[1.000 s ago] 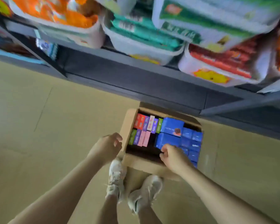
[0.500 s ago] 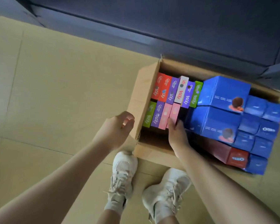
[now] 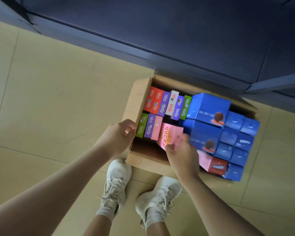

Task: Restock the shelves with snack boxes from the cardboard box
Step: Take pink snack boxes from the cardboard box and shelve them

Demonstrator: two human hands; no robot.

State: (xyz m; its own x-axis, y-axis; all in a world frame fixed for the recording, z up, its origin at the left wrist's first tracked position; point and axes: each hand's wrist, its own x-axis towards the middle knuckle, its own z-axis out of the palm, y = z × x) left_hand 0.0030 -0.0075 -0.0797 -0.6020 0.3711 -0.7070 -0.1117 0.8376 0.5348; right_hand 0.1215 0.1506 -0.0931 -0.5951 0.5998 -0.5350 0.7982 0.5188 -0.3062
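An open cardboard box [image 3: 136, 103] sits on the floor in front of my feet. Its left half holds upright Pocky boxes [image 3: 165, 103] in red, purple, white, green and pink. Blue Oreo boxes [image 3: 209, 106] fill its right half, with a red Oreo box [image 3: 217, 166] at the near right. My right hand [image 3: 182, 155] grips a pink Pocky box [image 3: 170, 137], tilted and lifted partly out of the near row. My left hand [image 3: 119, 136] holds the box's left flap at its near end.
The dark blue base of the shelving [image 3: 160, 31] runs across the top, just behind the cardboard box. Beige floor tiles [image 3: 49, 99] spread to the left. My two white sneakers [image 3: 116, 183] stand right at the box's near edge.
The view dropped and closed in on the box; the upper shelves left the frame. My right hand moved from the blue boxes to the Pocky row and pulled a pink box up.
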